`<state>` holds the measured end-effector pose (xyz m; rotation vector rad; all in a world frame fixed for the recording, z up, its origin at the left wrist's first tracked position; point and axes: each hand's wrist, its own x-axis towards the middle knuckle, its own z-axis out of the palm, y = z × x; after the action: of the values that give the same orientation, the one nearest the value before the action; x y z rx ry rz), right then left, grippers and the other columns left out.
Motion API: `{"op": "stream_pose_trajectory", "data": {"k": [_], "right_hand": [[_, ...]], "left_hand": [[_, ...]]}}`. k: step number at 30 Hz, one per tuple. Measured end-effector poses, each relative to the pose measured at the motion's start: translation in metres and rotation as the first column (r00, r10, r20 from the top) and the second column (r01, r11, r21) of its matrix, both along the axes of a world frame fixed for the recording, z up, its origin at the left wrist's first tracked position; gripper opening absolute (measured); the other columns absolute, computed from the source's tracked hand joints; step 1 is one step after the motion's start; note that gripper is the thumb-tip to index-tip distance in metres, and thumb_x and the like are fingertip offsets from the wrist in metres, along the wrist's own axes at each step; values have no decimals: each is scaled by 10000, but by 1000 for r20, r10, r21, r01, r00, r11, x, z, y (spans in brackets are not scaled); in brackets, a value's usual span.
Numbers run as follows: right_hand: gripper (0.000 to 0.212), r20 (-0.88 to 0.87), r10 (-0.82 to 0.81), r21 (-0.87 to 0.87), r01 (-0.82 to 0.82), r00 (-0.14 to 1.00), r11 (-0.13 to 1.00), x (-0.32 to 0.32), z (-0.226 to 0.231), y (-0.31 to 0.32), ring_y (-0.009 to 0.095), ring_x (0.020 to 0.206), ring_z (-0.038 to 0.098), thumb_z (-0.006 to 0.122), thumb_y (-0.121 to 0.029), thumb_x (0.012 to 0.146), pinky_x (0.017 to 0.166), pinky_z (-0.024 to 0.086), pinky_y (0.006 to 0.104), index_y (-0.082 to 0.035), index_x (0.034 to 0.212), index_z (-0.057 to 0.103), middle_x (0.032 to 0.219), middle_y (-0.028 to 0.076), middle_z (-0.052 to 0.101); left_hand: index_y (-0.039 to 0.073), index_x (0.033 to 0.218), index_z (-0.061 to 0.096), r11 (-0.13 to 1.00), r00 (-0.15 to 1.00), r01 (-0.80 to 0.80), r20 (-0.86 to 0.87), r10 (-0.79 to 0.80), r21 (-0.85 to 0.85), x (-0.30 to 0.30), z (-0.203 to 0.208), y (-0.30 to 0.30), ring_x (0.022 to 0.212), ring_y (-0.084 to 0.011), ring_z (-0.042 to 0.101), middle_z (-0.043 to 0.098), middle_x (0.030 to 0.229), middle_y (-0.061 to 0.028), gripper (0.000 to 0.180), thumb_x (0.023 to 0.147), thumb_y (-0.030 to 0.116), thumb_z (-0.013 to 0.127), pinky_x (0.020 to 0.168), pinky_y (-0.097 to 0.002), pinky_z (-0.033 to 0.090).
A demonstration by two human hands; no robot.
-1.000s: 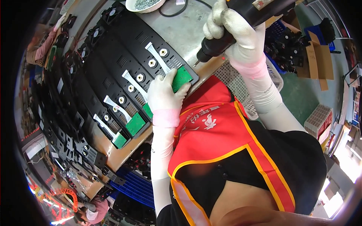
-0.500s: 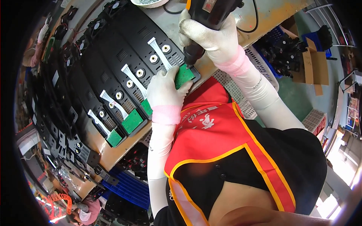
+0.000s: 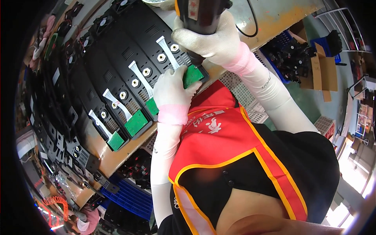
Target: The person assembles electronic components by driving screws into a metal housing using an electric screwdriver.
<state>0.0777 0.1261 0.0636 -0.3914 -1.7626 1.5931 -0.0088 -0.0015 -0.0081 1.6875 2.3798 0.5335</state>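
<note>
My right hand (image 3: 213, 41), in a white glove, is wrapped round a black electric screwdriver (image 3: 201, 17). The tool points down, its tip at the upper corner of a green circuit board (image 3: 192, 75). That board lies at the near end of a black metal panel (image 3: 150, 33), with a white ribbon cable (image 3: 167, 51) running from it. My gloved left hand (image 3: 170, 88) lies over the board's left side, thumb and fingers apart along its edges, steadying it. To the left, more black panels carry green boards (image 3: 136, 123) with white cables and brass-coloured nuts.
A white bowl of small parts (image 3: 160, 3) stands at the far edge of view. White perforated baskets (image 3: 244, 94) sit below the bench edge at right, near a cardboard box (image 3: 323, 74) and blue crates of black parts. Another person (image 3: 88, 221) is at lower left.
The screwdriver and my right hand have shifted slightly left and lower, bringing the tip onto the board's corner. My left hand stays on the same board.
</note>
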Motion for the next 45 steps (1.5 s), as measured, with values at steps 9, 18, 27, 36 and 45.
{"op": "stream_pose_trajectory", "data": {"k": [9, 18, 27, 36, 45], "right_hand": [[259, -80, -22, 269, 43, 997, 962, -10, -1, -5, 75, 753, 576, 648, -22, 779, 687, 489, 231, -8, 1030, 585, 965, 45, 623], [277, -74, -71, 345, 93, 995, 934, -9, -2, -6, 76, 789, 584, 649, -9, 763, 715, 492, 227, -15, 1033, 586, 1027, 50, 625], [240, -3, -8, 154, 9, 1000, 988, -8, -2, -7, 57, 733, 582, 646, -18, 777, 687, 490, 222, -18, 1012, 593, 920, 30, 636], [102, -182, -101, -365, 28, 978, 931, 6, 2, 3, 60, 611, 549, 648, -14, 795, 561, 457, 213, -42, 874, 588, 733, -15, 579], [260, -286, -263, -280, 182, 921, 943, 31, 21, 15, 72, 634, 569, 674, -50, 801, 565, 473, 215, -27, 1039, 572, 806, -7, 591]], "left_hand": [[139, 1009, 657, 1000, 1000, 0, -20, 0, -8, 1, 1, 1, 792, -274, 613, 622, 833, -95, 441, 648, 368, 766, 693, -378, 494], [116, 992, 659, 1000, 999, -2, 33, 2, 19, -1, 0, 2, 792, -279, 614, 622, 830, -98, 432, 642, 343, 770, 704, -384, 497], [101, 988, 659, 999, 997, 12, 75, -16, 50, -2, -5, 1, 802, -292, 602, 609, 832, -120, 420, 644, 317, 766, 725, -393, 489], [75, 1003, 652, 995, 989, 20, 147, -35, 98, -4, -3, 1, 804, -338, 590, 611, 843, -164, 431, 644, 288, 760, 715, -414, 478], [44, 1019, 657, 999, 964, -25, 264, 15, 34, -6, 5, 1, 824, -328, 607, 614, 859, -174, 416, 668, 250, 741, 748, -379, 488]]}}
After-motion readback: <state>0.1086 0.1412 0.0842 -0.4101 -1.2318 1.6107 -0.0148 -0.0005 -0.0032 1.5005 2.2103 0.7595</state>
